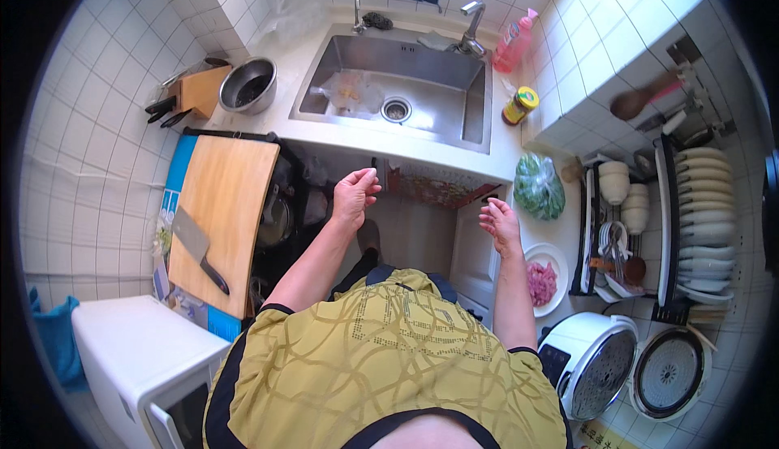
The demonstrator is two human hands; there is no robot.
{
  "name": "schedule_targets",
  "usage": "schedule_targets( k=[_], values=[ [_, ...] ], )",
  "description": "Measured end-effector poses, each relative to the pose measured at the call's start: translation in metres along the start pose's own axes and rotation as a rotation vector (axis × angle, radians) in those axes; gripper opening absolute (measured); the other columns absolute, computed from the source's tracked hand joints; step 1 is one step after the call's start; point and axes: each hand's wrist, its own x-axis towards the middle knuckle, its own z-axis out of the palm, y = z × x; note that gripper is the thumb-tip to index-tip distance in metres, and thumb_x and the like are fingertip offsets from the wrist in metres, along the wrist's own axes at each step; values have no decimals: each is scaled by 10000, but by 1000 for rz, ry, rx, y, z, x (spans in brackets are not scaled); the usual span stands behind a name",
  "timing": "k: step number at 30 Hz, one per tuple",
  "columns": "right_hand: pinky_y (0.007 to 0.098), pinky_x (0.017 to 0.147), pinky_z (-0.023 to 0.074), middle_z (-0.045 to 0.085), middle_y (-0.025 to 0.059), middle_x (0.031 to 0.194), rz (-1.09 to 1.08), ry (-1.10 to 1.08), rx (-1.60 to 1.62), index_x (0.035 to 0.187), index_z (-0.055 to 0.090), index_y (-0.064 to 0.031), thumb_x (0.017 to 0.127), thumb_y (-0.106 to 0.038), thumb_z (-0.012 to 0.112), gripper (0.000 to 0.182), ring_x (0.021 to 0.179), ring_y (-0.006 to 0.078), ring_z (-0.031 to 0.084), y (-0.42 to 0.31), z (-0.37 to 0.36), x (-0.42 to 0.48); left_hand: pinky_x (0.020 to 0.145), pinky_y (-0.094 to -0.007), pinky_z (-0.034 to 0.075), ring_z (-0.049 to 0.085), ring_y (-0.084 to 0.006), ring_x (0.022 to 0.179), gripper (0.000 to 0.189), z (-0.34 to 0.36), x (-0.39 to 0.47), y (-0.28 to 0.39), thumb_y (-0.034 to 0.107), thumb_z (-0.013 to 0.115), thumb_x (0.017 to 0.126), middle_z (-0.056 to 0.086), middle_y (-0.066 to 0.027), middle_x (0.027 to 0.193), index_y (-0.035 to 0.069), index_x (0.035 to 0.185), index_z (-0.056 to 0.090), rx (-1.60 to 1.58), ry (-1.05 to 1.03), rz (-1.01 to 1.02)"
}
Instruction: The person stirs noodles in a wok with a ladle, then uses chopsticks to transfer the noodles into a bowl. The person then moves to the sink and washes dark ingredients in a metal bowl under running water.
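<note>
My left hand hangs in front of the sink counter, its thumb against the curled index finger and nothing visible in it. To the right, my right hand is raised with loosely bent, parted fingers and holds nothing. Closest to the right hand are a clear plastic bag of green vegetables and a white plate bearing chopped raw meat, both on the right counter. Left of my left hand lies a wooden cutting board, with a cleaver flat on it.
A steel sink contains a wet plastic bag. Around it stand a metal bowl, a knife block, a pink soap bottle and a yellow-lidded jar. A dish rack and an open-lidded rice cooker are at right.
</note>
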Motion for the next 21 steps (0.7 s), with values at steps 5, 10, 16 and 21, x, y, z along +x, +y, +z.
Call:
schedule_targets(
  k=[5,10,16,21],
  values=[
    [233,529,493,597,35,829,9,112,-12,1067,509,-83,880,-163,524,204,656,111,582,-27,3,47,451,-183,407,581,-66,617,144,11,82,29,208,669,789,605,33,737,123,880,597,36,-39,66],
    [261,566,508,572,47,886,-50,219,114,1091,494,-69,877,-171,531,240,695,123,574,-48,5,95,454,-179,405,584,-70,629,158,3,155,55,211,688,773,589,38,723,126,861,588,103,0,21],
    [260,640,483,583,32,900,3,381,27,1154,493,-78,828,-159,579,347,792,128,564,-54,-15,115,508,-208,410,560,-66,626,206,14,211,61,273,680,774,580,32,707,102,862,606,297,50,10],
    [288,763,423,557,68,1096,24,420,-57,1225,440,-78,856,-209,552,407,978,164,521,-41,-52,134,488,-215,420,573,-82,615,174,39,240,46,238,674,774,597,12,697,83,830,617,320,73,-9]
  ],
)
